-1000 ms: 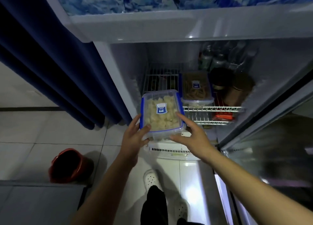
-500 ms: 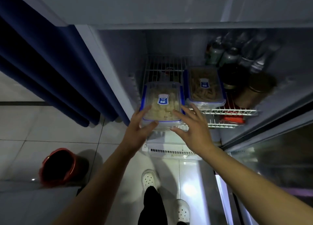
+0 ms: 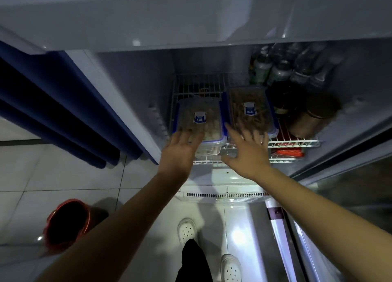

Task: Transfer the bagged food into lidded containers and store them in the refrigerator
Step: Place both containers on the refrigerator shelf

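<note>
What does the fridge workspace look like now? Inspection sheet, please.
Surface: wire shelf, carrying both containers.
Job's things: left container and right container, lids on, side by side.
Clutter: bottles and jars at right; red pack on the shelf below.
Hands: left hand open, fingers on left container's front; right hand open, spread, blurred.
Cables: nothing seen.
Surroundings: open fridge door, blue curtain, red bucket, tiled floor.

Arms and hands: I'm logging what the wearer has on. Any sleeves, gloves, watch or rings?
The left arm and right arm are bare, no sleeves in view. The left hand and right hand wear no gloves; no watch or ring shows in the dim light.
</note>
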The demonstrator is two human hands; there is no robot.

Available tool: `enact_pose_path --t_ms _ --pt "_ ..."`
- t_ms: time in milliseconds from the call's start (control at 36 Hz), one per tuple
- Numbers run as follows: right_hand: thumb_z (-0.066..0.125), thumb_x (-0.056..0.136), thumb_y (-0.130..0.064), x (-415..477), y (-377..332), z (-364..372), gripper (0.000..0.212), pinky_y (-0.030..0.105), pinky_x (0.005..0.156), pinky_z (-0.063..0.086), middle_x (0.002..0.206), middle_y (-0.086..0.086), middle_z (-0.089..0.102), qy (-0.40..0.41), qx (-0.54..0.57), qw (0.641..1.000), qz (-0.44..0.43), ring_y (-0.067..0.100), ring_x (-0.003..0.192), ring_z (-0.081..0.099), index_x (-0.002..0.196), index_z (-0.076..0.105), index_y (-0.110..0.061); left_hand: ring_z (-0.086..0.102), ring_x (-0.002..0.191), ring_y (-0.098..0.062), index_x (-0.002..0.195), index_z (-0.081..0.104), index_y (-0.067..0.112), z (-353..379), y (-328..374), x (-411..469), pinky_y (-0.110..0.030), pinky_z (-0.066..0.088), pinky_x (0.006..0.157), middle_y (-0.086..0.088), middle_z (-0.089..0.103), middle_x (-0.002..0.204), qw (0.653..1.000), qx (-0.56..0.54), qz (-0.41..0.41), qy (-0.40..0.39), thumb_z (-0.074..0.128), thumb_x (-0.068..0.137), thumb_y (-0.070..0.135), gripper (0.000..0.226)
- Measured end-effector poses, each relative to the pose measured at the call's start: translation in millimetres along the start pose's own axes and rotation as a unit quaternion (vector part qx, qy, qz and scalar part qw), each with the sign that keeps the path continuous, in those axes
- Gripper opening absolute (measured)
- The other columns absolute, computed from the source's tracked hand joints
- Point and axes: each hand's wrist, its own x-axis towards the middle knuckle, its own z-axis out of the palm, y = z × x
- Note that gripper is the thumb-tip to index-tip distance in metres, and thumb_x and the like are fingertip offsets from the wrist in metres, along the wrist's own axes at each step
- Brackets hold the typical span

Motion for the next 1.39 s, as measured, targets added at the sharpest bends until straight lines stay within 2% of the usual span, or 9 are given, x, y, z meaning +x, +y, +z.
enact_pose_path --t_ms 56,167,250,389,528,722,944,1083,1389 --pt "0.047 0.084 -0.068 2.0 11.6 0.9 0.085 0.057 0.117 -0.009 0.164 -0.001 0.018 -0.015 -0.045 0.998 0.034 0.034 0.148 0.009 0.155 0.011 -0.040 0.045 0.135 -0.043 0.147 0.048 0.024 1.6 -5.0 5.7 -0.051 0.048 0.101 -0.016 0.052 0.146 1.000 0.015 0.006 -0.009 0.059 0.087 0.005 0.063" --pt "0.048 0.085 -0.064 -3.6 25.6 8.0 0.091 0.060 0.117 -0.013 0.166 -0.003 0.008 -0.028 -0.124 0.992 0.016 0.033 0.151 0.001 0.158 0.003 -0.033 0.032 0.146 -0.038 0.153 0.036 0.033 9.2 -15.2 23.1 -0.050 0.049 0.104 -0.011 0.037 0.159 0.999 0.020 -0.002 -0.029 0.050 0.096 0.006 0.064" --pt "0.049 0.085 -0.065 -2.6 26.4 7.4 0.092 0.058 0.115 -0.017 0.166 -0.004 0.006 -0.034 -0.118 0.992 0.014 0.033 0.151 -0.001 0.157 0.003 -0.033 0.030 0.147 -0.036 0.155 0.030 0.034 16.5 -16.0 34.4 -0.051 0.047 0.106 -0.006 0.033 0.161 0.999 0.029 -0.001 -0.028 0.047 0.093 0.000 0.072" --pt "0.050 0.085 -0.065 -0.7 28.3 4.7 0.092 0.059 0.117 -0.014 0.166 -0.005 0.004 -0.047 -0.118 0.992 0.010 0.033 0.151 -0.002 0.157 0.002 -0.033 0.013 0.154 -0.033 0.159 0.009 0.038 31.1 -17.5 32.3 -0.053 0.024 0.118 -0.001 0.014 0.168 0.998 0.048 0.013 -0.025 0.051 0.091 0.006 0.085" --pt "0.052 0.083 -0.064 -0.3 28.6 5.7 0.094 0.059 0.116 -0.016 0.165 -0.005 0.005 -0.045 -0.115 0.992 0.010 0.032 0.151 -0.003 0.157 0.002 -0.034 0.009 0.154 -0.033 0.157 0.002 0.039 37.5 -18.2 33.5 -0.055 0.025 0.116 0.000 0.011 0.168 0.998 0.051 0.020 -0.033 0.050 0.088 0.007 0.090" --pt "0.054 0.083 -0.065 -0.1 27.3 8.8 0.095 0.057 0.117 -0.016 0.165 -0.005 0.005 -0.037 -0.108 0.993 0.013 0.033 0.151 -0.004 0.156 0.002 -0.034 0.036 0.143 -0.045 0.150 0.044 0.019 49.7 -19.5 18.3 -0.064 0.037 0.108 -0.012 0.044 0.154 0.997 0.020 0.052 0.044 0.066 0.084 -0.004 0.074" --pt "0.052 0.084 -0.066 -1.6 24.3 7.6 0.099 0.059 0.118 -0.015 0.166 -0.003 0.000 -0.048 -0.121 0.991 0.016 0.033 0.151 -0.007 0.157 -0.006 -0.034 0.002 0.155 -0.032 0.159 0.016 0.032 53.6 -6.8 16.3 -0.060 0.005 0.122 -0.001 0.014 0.168 1.000 -0.013 -0.011 -0.027 0.055 0.083 0.007 0.089" --pt "0.054 0.083 -0.066 -1.5 22.0 6.7 0.100 0.056 0.112 -0.024 0.167 -0.004 -0.003 -0.051 -0.118 0.991 0.023 0.034 0.152 -0.009 0.156 -0.007 -0.036 0.000 0.154 -0.033 0.159 0.014 0.035 50.2 -1.1 17.4 -0.061 0.003 0.122 0.000 0.012 0.168 0.998 -0.033 -0.015 -0.053 0.060 0.084 0.017 0.090" --pt "0.055 0.084 -0.065 2.3 24.5 -13.7 0.102 0.056 0.117 -0.014 0.167 -0.005 -0.009 -0.132 -0.090 0.987 0.020 0.031 0.153 -0.011 0.155 -0.014 -0.040 -0.012 0.153 -0.034 0.158 -0.006 0.036 33.6 3.7 15.8 -0.060 -0.008 0.119 -0.002 -0.007 0.169 0.991 0.000 -0.016 -0.134 0.061 0.081 0.039 0.102"
